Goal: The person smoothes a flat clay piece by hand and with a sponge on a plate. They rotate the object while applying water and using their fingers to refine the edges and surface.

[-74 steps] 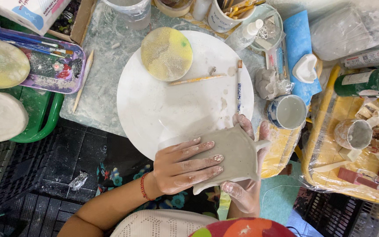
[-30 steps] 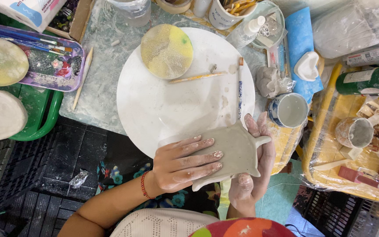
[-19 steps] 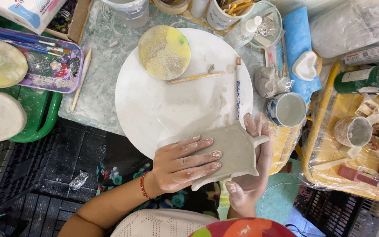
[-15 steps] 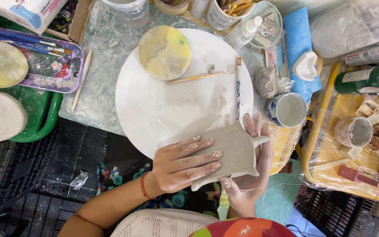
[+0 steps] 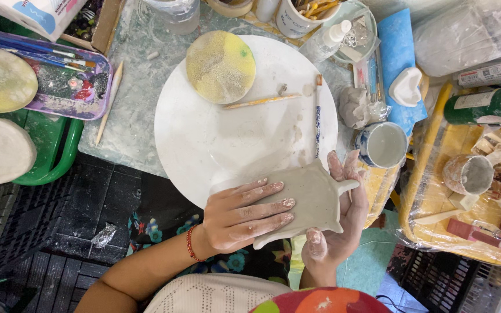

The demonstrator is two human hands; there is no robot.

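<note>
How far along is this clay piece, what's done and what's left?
Done: the grey clay slab is already cut into a shape with small pointed tabs. In hand: the left hand presses flat on top while the right hand cups it underneath, above the white round board. Left: it looks bare and unpainted.

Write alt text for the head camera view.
Two clay-smeared hands hold a flat grey clay slab: left hand pressing on top, right hand cupped beneath, at the edge of a round white board that bears a round yellow sponge.

Grey clay slab (image 5: 314,197), speckled yellow sponge (image 5: 220,67), white board (image 5: 227,139)
</note>
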